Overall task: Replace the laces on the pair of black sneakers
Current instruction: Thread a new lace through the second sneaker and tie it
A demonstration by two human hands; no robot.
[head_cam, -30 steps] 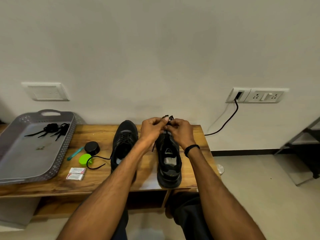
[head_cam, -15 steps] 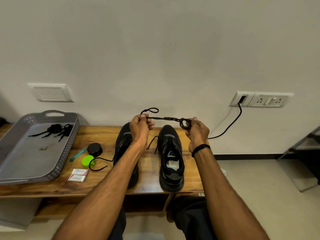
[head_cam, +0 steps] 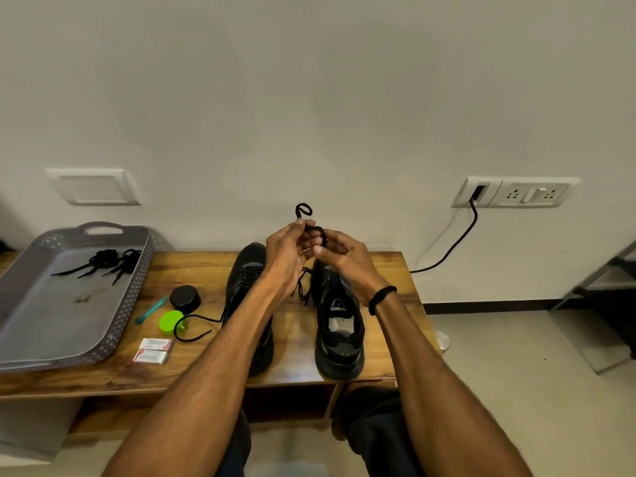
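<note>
The lace (head_cam: 304,211) is pinched by the left hand (head_cam: 289,251) and the right hand (head_cam: 346,261), held together just above the toe of the right sneaker (head_cam: 339,325). Its end is curled up over the left hand, and its tail is hung down beside that sneaker.

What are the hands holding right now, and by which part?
A black shoelace: the left hand pinches it just below its curled free end, and the right hand grips the next loop.

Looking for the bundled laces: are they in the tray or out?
In: the black laces lie inside the grey tray, near its handle.
</note>
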